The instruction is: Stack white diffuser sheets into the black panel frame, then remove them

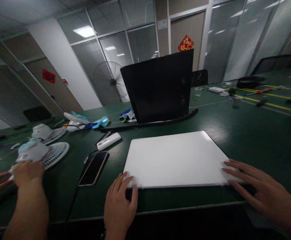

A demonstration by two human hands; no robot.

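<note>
A white rectangular board point(170, 160) with a thin dark rim lies flat on the green table before me, close to the table's front edge. At its near left corner rests my left hand point(120, 200), fingers apart, their tips touching the board and its rim. My right hand point(257, 190) reaches in at the near right corner. Its fingers are spread and stretched out, with the tips on the white surface. Neither hand is closed round anything. The undersides of both hands are hidden.
A phone point(93, 169) and a white handheld device point(109, 141) lie left of the board. A black monitor point(160, 88) stands behind it. At far left, another person's hands point(27, 173) touch a white fan part point(32, 151). Tools and yellow tape lie far right.
</note>
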